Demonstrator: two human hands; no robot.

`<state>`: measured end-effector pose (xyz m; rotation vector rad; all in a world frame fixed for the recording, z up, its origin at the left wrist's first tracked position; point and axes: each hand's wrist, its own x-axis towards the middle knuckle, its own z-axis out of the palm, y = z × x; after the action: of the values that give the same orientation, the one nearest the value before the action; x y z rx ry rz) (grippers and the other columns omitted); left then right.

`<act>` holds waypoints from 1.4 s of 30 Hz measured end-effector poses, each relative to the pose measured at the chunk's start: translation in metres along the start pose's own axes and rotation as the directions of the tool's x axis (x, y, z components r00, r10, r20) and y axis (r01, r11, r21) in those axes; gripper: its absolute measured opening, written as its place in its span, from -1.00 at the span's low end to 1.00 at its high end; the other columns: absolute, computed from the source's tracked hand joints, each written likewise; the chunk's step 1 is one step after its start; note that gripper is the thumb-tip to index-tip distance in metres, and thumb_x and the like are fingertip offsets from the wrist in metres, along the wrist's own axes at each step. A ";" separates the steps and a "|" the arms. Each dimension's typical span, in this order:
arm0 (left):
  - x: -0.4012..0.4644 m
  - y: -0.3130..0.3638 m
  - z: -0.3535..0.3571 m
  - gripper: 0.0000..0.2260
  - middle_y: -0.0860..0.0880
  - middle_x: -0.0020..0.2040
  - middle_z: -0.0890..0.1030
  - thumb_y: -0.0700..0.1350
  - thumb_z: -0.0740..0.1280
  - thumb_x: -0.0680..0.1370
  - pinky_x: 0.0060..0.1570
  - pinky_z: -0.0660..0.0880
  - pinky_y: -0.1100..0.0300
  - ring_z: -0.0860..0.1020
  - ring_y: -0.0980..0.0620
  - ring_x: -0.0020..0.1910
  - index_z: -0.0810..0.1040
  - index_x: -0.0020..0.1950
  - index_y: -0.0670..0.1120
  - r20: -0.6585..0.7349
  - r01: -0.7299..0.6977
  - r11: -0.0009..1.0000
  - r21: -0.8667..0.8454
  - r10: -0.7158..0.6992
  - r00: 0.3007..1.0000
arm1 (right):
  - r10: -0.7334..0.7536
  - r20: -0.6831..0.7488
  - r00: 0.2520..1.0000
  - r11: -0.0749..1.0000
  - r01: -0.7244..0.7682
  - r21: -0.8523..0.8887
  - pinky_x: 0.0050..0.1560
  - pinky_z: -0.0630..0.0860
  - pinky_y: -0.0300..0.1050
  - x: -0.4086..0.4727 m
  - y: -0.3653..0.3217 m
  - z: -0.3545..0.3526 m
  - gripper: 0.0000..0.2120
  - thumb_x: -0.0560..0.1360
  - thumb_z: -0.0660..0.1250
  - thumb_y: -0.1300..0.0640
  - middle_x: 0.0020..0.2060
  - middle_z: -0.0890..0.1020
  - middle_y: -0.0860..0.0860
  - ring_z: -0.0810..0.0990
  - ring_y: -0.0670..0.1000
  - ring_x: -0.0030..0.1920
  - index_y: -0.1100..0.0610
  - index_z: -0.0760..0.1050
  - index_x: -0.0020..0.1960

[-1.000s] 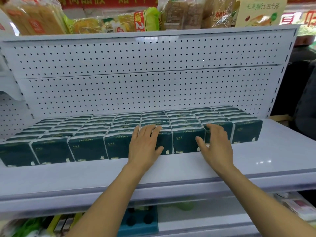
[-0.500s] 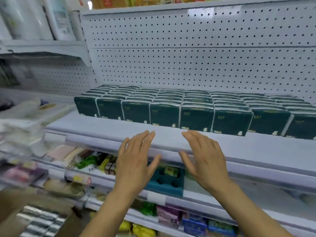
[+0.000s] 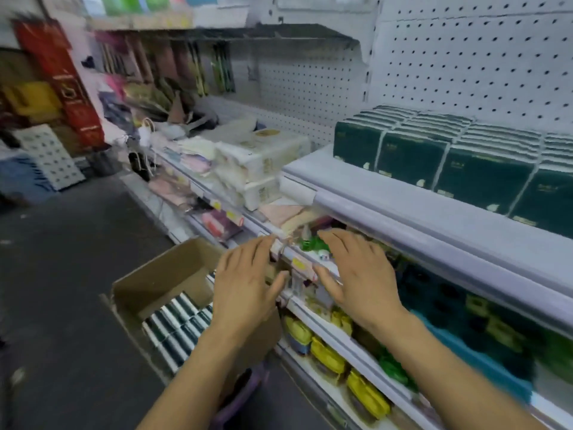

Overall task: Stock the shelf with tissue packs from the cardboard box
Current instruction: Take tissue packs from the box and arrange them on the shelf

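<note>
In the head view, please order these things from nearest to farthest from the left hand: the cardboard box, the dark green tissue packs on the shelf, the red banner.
From the left hand:
1. Cardboard box, just below and left of it, on the floor.
2. Dark green tissue packs on the shelf, up to the right.
3. Red banner, far down the aisle at upper left.

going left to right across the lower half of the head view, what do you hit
dark floor → cardboard box with tissue packs inside → left hand → right hand → yellow packs on a lower shelf → teal tray
</note>
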<state>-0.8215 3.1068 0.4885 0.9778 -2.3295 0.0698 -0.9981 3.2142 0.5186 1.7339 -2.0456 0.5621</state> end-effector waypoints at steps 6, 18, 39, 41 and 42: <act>0.001 -0.127 0.029 -0.42 0.05 0.36 0.51 0.24 0.30 0.53 0.30 0.37 0.00 0.49 -0.03 0.30 0.34 0.50 0.05 0.200 0.204 0.973 0.105 -0.221 0.954 | -0.059 0.179 0.982 0.991 0.037 0.125 -0.10 0.53 0.03 0.066 -0.062 0.104 -0.49 0.54 0.14 -0.15 0.16 0.56 0.03 0.57 0.12 0.08 0.09 0.38 0.39; -0.024 -0.319 0.138 -0.44 -0.01 0.44 0.39 0.22 0.16 0.62 0.25 0.39 -0.03 0.39 -0.08 0.37 0.19 0.56 0.03 0.499 0.533 0.823 0.196 -0.551 0.668 | -0.073 0.597 0.799 0.978 -0.061 0.201 -0.05 0.46 -0.06 0.131 -0.122 0.329 -0.62 0.60 0.15 -0.10 0.15 0.56 0.02 0.55 0.08 0.12 0.04 0.40 0.34; -0.048 -0.431 0.344 -0.17 -0.12 0.26 0.50 0.52 0.08 0.45 0.20 0.31 -0.03 0.46 -0.13 0.26 0.39 0.36 -0.15 0.515 0.577 0.538 0.615 -0.828 0.222 | -0.025 0.795 0.606 0.992 0.112 -0.054 -0.26 0.35 -0.13 0.152 -0.181 0.590 -0.62 0.57 0.21 -0.18 0.10 0.52 0.08 0.54 0.05 0.04 0.12 0.45 0.16; -0.047 -0.429 0.350 -0.17 -0.12 0.30 0.47 0.51 0.12 0.45 0.25 0.32 -0.04 0.43 -0.13 0.30 0.36 0.40 -0.14 0.512 0.559 0.538 0.631 -0.830 0.220 | -0.003 0.809 0.588 0.992 0.103 -0.071 -0.24 0.36 -0.13 0.153 -0.183 0.595 -0.63 0.56 0.23 -0.15 0.15 0.50 0.09 0.53 0.05 0.07 0.11 0.47 0.18; -0.046 -0.428 0.353 -0.20 -0.12 0.32 0.46 0.48 0.13 0.46 0.26 0.32 -0.04 0.42 -0.13 0.32 0.35 0.42 -0.13 0.516 0.552 0.547 0.629 -0.825 0.229 | 0.008 0.809 0.588 0.994 0.086 -0.072 -0.23 0.35 -0.13 0.153 -0.183 0.596 -0.65 0.56 0.23 -0.14 0.16 0.49 0.09 0.53 0.06 0.07 0.10 0.48 0.17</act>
<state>-0.6928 2.7296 0.1000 2.6478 -2.2809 -0.4815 -0.8656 2.7373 0.1091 2.2055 -2.5098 -0.4920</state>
